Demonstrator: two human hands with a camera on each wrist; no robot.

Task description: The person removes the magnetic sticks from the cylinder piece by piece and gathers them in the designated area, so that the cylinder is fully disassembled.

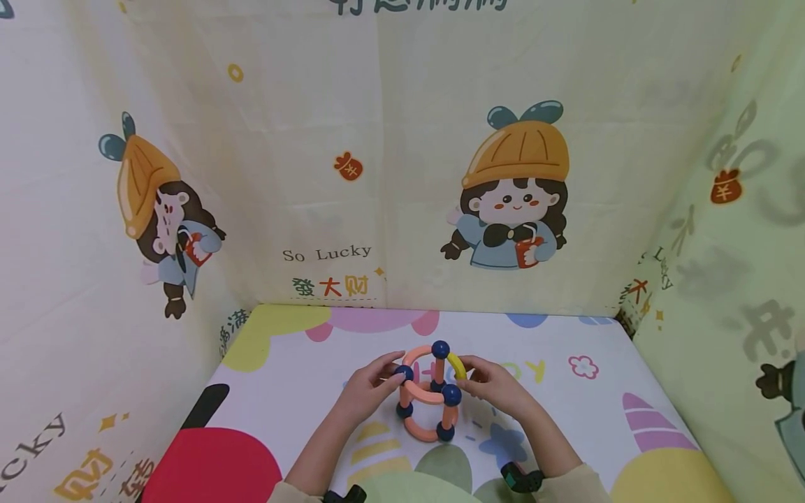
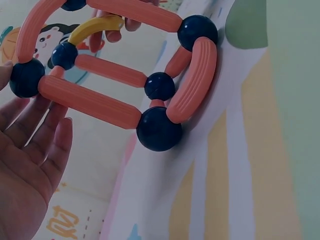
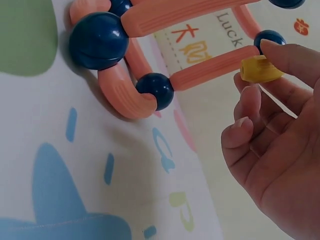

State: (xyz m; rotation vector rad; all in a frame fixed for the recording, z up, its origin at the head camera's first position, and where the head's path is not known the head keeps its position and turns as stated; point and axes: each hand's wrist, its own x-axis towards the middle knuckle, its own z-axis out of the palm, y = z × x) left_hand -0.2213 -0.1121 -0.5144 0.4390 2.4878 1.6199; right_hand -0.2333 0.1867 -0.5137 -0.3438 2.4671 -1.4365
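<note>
1. Cloth [image 1: 409,181] behind the frame [image 1: 428,398] reads "So Lucky", plus 發大财.
2. Frame's salmon sticks [image 1: 420,429] and shiny navy balls [image 1: 451,395], sitting on the tabletop [image 1: 560,426].
3. Left hand [image 1: 367,386]: grip pinching its upper-left ball [image 1: 404,374]. Right hand [image 1: 497,388]: clamped on the yellow stick [image 1: 457,366].

Head view, above ball-and-rod frame [image 1: 424,397], farther off, facing forward-down, wrist views, close to its left and right, sharing yellow rod [image 2: 94,27]

Yellow stick [image 3: 257,71] part-hidden, top lettering [image 1: 391,6] cropped
</note>
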